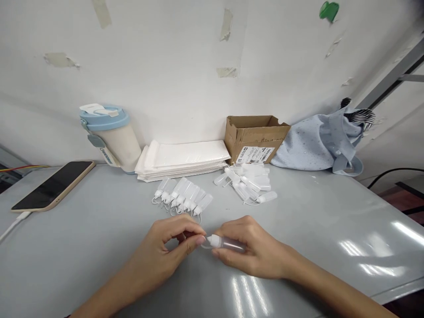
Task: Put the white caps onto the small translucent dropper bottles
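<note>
My right hand (251, 249) is wrapped round a small clear plastic dropper bottle (221, 242) lying sideways, its white tip pointing left. My left hand (168, 247) pinches at that white tip with thumb and forefinger. Both hands hover just above the grey table (99, 238) near its front. Just beyond them lies a neat row of several identical small bottles (183, 196). A looser heap of the same bottles (248, 181) lies further back to the right.
A stack of white padded envelopes (183, 159) and an open cardboard box (253, 134) stand against the wall. A blue-lidded cup (111, 134) and a charging phone (54, 184) are at the left. A light blue cloth bag (318, 143) lies at the right.
</note>
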Action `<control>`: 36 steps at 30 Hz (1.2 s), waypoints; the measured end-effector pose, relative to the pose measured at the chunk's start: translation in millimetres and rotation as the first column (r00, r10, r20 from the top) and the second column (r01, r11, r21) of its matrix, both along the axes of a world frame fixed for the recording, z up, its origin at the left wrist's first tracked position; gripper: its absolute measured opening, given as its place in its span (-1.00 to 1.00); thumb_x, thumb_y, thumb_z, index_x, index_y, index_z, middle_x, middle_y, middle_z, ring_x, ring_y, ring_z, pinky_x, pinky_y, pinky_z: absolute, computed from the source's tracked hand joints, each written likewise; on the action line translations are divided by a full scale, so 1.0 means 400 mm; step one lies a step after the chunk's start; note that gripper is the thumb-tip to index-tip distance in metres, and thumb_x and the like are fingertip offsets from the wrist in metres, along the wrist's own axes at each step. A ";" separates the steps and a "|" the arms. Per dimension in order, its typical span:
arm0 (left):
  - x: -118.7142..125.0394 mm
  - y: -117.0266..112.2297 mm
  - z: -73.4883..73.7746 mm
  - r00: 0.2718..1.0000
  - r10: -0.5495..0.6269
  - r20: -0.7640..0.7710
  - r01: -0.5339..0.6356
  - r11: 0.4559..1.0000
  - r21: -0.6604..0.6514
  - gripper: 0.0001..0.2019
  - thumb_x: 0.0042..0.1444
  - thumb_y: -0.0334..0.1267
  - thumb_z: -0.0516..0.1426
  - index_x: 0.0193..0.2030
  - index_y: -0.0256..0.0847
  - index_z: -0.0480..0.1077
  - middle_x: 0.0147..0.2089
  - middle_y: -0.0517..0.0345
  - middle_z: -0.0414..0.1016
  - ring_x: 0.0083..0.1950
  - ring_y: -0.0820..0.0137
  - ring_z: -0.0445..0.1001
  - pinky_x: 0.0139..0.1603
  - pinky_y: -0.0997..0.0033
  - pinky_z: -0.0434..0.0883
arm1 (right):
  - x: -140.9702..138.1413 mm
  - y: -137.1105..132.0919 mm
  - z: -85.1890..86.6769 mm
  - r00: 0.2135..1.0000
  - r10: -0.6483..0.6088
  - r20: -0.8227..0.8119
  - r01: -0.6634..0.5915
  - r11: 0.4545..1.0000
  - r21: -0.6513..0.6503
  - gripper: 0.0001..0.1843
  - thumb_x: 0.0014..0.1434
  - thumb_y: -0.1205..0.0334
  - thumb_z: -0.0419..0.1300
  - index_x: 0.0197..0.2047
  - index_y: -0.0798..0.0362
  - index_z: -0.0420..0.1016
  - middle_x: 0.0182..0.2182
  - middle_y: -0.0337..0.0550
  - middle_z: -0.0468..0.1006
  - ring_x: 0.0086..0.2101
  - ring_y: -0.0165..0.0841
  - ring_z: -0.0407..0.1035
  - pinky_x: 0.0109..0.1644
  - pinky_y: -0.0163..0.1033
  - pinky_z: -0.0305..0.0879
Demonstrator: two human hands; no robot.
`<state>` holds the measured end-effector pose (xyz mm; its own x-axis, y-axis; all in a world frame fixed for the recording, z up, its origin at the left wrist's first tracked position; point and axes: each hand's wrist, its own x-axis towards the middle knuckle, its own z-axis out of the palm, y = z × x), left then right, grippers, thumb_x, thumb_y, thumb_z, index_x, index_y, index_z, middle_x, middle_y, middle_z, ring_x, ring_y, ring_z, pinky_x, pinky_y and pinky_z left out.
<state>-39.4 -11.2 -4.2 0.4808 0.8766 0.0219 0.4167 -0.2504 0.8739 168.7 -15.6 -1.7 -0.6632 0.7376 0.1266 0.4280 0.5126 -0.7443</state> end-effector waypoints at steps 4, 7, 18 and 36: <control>0.002 -0.006 0.000 1.000 0.008 -0.001 -0.008 1.000 -0.023 -0.80 0.16 -0.21 0.07 -0.42 -0.17 0.45 -0.46 0.23 0.42 -0.41 0.44 0.35 -0.36 0.50 0.29 | 0.000 0.000 0.004 0.999 -0.004 -0.039 0.000 0.993 -0.115 -0.73 0.17 0.30 0.12 -0.56 0.11 0.27 -0.63 -0.40 0.10 -0.59 -0.55 0.01 -0.52 -0.39 -0.04; 0.004 -0.011 -0.004 1.000 0.024 0.005 -0.024 0.999 -0.037 -0.79 0.16 -0.21 0.06 -0.44 -0.18 0.44 -0.50 0.24 0.40 -0.44 0.46 0.33 -0.39 0.51 0.28 | 0.000 -0.001 0.001 0.999 0.001 -0.048 -0.008 0.989 -0.146 -0.71 0.19 0.27 0.12 -0.55 0.11 0.26 -0.62 -0.40 0.10 -0.58 -0.56 0.01 -0.51 -0.40 -0.03; 0.014 -0.019 -0.011 0.998 0.062 -0.007 -0.062 0.993 -0.099 -0.76 0.14 -0.18 0.06 -0.48 -0.20 0.41 -0.54 0.26 0.36 -0.51 0.49 0.31 -0.47 0.55 0.27 | -0.004 -0.006 -0.008 0.998 0.016 -0.055 -0.023 0.993 -0.116 -0.72 0.20 0.28 0.10 -0.53 0.10 0.22 -0.61 -0.39 0.11 -0.57 -0.56 0.03 -0.47 -0.41 -0.03; -0.005 -0.001 0.003 0.996 0.043 -0.077 -0.055 0.985 -0.162 -0.74 0.16 -0.09 0.05 -0.43 -0.16 0.44 -0.50 0.26 0.36 -0.44 0.45 0.32 -0.40 0.51 0.27 | -0.002 0.003 0.003 0.999 -0.036 0.041 0.039 0.996 -0.077 -0.80 0.20 0.19 0.15 -0.26 0.14 0.50 -0.50 -0.26 0.43 -0.51 -0.48 0.22 -0.40 -0.38 0.12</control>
<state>-41.6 -11.5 -3.0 0.4321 0.8880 -0.1576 0.4891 -0.0839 0.8682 167.9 -14.6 -0.3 -0.6385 0.7685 0.0421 0.4758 0.4372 -0.7632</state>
